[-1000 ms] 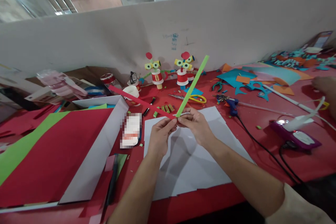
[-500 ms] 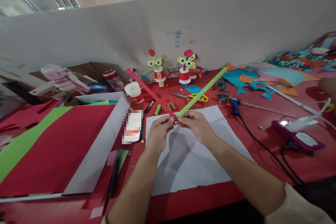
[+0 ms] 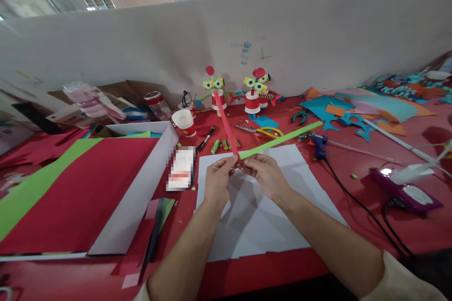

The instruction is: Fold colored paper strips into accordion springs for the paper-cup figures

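Note:
A red paper strip (image 3: 226,124) and a light green paper strip (image 3: 282,140) meet at one end, between my hands. My left hand (image 3: 219,181) is closed, pinching the red strip close to that joined corner. The fingers of my right hand (image 3: 266,174) are closed on the green strip at the same corner. From there the red strip rises away from me, slightly leftward, and the green one slants out to the right. My fingertips partly hide how the ends overlap. Beneath both hands lies white paper (image 3: 261,230). Small folded paper springs (image 3: 226,145) rest just beyond it.
Paper-cup figures (image 3: 252,102) stand by the wall. Yellow-handled scissors (image 3: 270,131), a blue glue gun (image 3: 319,145) and a purple power strip (image 3: 406,190) lie to the right. Leftward are a phone (image 3: 181,168), a paper cup (image 3: 183,123) and a white box (image 3: 136,197) holding coloured sheets.
The red strip has swung from leaning left to nearly upright. The green strip has tipped lower to the right. Both hands keep their pinch at the corner, and the view has shifted slightly.

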Available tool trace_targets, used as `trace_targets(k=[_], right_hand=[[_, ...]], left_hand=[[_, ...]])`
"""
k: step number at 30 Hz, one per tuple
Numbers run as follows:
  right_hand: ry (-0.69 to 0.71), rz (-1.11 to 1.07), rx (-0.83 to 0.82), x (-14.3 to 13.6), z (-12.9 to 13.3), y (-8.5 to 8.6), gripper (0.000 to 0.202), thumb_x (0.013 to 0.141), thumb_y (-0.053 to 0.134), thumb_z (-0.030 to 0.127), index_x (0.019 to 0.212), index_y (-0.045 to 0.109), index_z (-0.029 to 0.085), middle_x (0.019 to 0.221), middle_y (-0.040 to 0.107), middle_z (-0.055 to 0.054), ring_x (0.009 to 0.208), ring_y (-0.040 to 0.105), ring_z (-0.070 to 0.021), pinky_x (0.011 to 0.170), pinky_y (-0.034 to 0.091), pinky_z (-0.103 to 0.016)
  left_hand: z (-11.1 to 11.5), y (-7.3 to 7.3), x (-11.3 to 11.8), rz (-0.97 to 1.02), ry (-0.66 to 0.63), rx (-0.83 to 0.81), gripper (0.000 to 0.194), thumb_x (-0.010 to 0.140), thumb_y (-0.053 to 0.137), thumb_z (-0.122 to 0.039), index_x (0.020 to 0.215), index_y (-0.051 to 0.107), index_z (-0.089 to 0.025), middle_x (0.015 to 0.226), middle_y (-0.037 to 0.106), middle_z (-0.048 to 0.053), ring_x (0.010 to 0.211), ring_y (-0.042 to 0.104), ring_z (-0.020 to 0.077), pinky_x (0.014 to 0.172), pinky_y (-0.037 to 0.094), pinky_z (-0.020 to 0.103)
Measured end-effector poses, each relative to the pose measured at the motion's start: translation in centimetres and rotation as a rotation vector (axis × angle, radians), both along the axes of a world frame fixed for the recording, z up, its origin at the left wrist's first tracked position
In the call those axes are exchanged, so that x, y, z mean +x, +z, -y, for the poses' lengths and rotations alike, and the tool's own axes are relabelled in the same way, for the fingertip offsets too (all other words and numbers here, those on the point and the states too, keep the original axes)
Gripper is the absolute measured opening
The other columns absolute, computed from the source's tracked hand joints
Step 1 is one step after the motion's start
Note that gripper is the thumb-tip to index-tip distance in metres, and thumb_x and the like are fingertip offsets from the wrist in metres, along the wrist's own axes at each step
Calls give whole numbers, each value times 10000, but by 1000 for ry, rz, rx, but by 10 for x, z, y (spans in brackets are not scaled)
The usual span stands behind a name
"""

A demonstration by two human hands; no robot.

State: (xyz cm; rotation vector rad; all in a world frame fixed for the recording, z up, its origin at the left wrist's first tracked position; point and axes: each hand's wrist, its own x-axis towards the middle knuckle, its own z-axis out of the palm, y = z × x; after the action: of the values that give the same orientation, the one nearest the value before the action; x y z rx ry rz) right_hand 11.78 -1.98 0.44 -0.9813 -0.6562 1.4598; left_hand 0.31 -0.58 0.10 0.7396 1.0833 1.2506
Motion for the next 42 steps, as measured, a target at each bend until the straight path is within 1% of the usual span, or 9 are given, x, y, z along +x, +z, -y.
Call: trace_targets(k=[3, 7, 11, 15, 21, 25, 31, 38, 42], right_hand=[[30, 11, 14, 1, -1, 0, 175, 559, 781, 276, 670, 706, 163, 690, 688, -28, 726, 643, -164, 775, 504, -322], [4, 63, 35, 2, -2, 0, 200, 561, 794, 294, 687, 715, 160, 670, 683, -18, 662, 620, -144, 760, 503, -329], [-56, 76, 23, 0, -1, 0, 189, 548, 792, 272, 686, 720, 164, 656, 677, -4, 611, 587, -122, 728, 508, -318], [-93, 124, 19, -1, -2, -4, 162, 576, 764, 274, 687, 714, 167, 645, 668, 1, 613, 588, -128, 716, 505, -315], [81, 403, 170, 13, -8, -2, 167, 653, 707, 250, 810, 693, 195, 691, 663, 8, 642, 603, -136, 664, 496, -295], [137, 392, 219, 20, -13, 1, 188, 690, 691, 304, 858, 672, 221, 731, 664, 16, 656, 613, -121, 656, 488, -272], [247, 309, 230, 23, -20, -10, 180, 650, 731, 348, 736, 686, 196, 685, 652, 8, 655, 586, -125, 658, 469, -274], [253, 340, 263, 27, -20, -8, 162, 656, 731, 333, 732, 714, 191, 688, 664, 7, 654, 570, -126, 662, 438, -270], [211, 375, 255, 27, -18, -6, 134, 641, 746, 290, 719, 709, 188, 669, 666, 8, 645, 579, -129, 658, 436, -271]], left_hand=[[-1, -2, -1, -29, -6, 51, 206, 589, 787, -353, 644, 720, -167, 619, 648, 11, 611, 536, 111, 612, 399, 235], [0, -4, 1, -33, -39, 147, 171, 638, 757, -336, 671, 735, -170, 659, 679, 15, 660, 569, 129, 699, 444, 263], [2, -3, 2, 36, -65, 124, 159, 617, 773, -313, 690, 744, -175, 677, 694, 17, 668, 582, 127, 726, 464, 278], [1, -1, 2, 81, -29, 54, 198, 554, 811, -274, 713, 750, -171, 710, 713, 25, 672, 595, 116, 731, 468, 273], [-4, 0, -4, 92, -3, 19, 190, 551, 813, -270, 662, 726, -142, 558, 636, -4, 543, 564, 77, 556, 436, 196], [-5, 3, -5, 173, -28, -42, 233, 502, 839, -246, 654, 713, -123, 590, 651, 9, 566, 598, 81, 583, 475, 191], [-3, 2, -2, 145, -87, -54, 244, 498, 839, -258, 645, 719, -104, 593, 662, 29, 559, 591, 85, 607, 484, 212], [-3, 0, -2, 77, -124, -14, 293, 492, 832, -317, 687, 745, -117, 613, 690, 47, 583, 607, 119, 648, 485, 263], [-2, 1, -2, 72, -147, 14, 249, 493, 822, -304, 634, 735, -118, 590, 679, 42, 581, 603, 116, 695, 488, 272]])
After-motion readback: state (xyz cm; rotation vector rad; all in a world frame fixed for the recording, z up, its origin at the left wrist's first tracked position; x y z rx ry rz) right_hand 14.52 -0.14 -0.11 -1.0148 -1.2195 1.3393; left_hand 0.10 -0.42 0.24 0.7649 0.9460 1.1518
